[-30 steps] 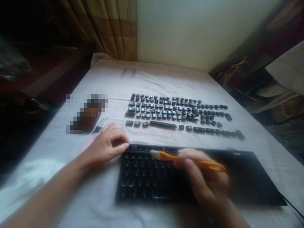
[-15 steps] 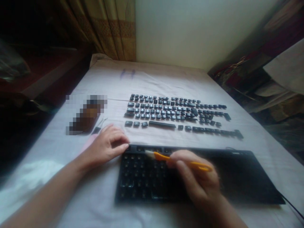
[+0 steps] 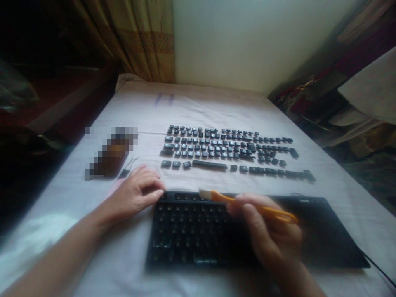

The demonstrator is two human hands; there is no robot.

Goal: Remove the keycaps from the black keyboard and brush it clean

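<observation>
A black keyboard [image 3: 328,239] with its keycaps off lies on the pale cloth, exposing rows of small key mounts on its left side. At its far left corner, my left hand [image 3: 140,189] is closed, thumb and index finger pinching the edge. My right hand [image 3: 272,227] grips a small orange-handled paintbrush [image 3: 221,198] over the middle of the keyboard. The pale bristles point left, near the top row; whether they touch it I cannot tell. Beyond the keyboard, loose black keycaps [image 3: 210,165] are laid out in rows, a long space bar among them.
A blurred-out brown object [image 3: 113,154] lies left of the keycaps. Beside it is a small dark tool with thin metal prongs [image 3: 124,173]. A cable [image 3: 379,264] runs off the keyboard's right side. A curtain [image 3: 145,41] and a pale wall [image 3: 247,41] stand behind the cloth-covered surface [image 3: 216,103].
My right hand has moved the paintbrush to the right along the keyboard's top row. My left hand stays at the corner. The whole view has shifted slightly.
</observation>
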